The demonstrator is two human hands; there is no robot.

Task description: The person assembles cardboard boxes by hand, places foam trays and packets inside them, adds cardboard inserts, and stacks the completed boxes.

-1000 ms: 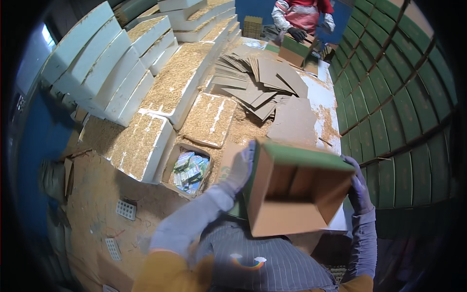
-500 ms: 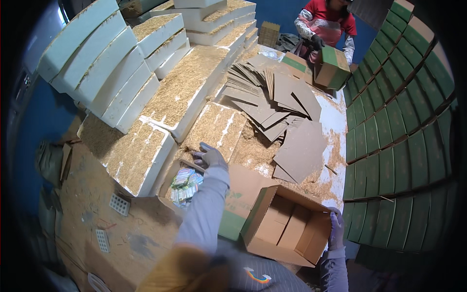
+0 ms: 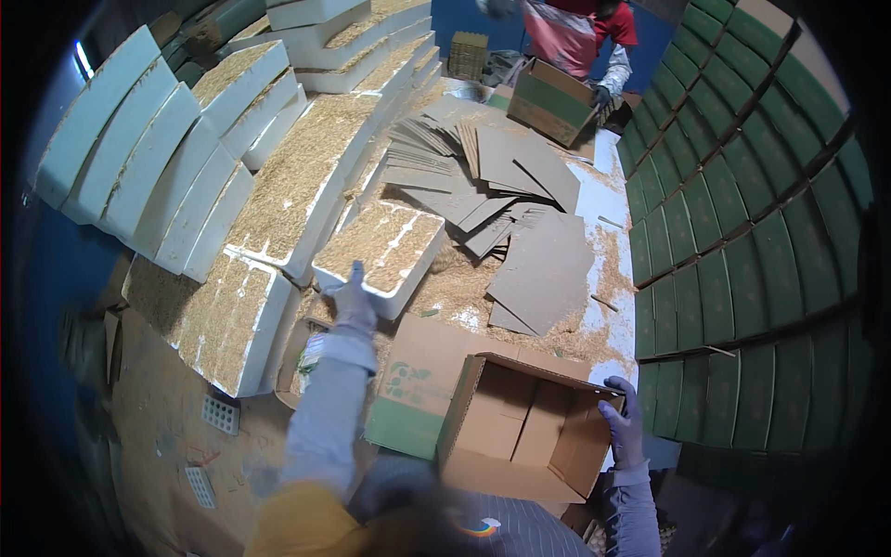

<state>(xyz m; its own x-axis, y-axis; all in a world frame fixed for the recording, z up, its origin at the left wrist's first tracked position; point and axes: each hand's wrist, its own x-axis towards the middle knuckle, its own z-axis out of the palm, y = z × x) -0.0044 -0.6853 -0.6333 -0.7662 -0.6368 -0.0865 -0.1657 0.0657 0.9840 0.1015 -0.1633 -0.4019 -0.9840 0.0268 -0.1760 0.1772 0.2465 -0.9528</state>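
Observation:
My left hand (image 3: 351, 304) grips the near end of a white foam box (image 3: 408, 286) filled with straw-coloured husks, one finger reaching over its rim. An open cardboard box (image 3: 575, 436), empty inside, stands tilted in front of me. My right hand (image 3: 626, 425), gloved, holds its right rim. The box's flap (image 3: 408, 408), brown and green, spreads out on its left. Colourful packets (image 3: 311, 356) lie in a container beside my left forearm, which hides part of them.
Grey-brown cardboard sheets (image 3: 543, 269) lie loosely piled on the husk-strewn table. White foam boxes (image 3: 121, 139) are stacked at left; green cartons (image 3: 687, 251) form a wall at right. Across the table a person (image 3: 566, 42) handles another carton (image 3: 552, 100). Two perforated blocks (image 3: 220, 414) lie at lower left.
My left hand has moved from above the packets onto the foam box, which has shifted toward me. The right hand still holds the carton. The other person's carton has turned, its opening now showing.

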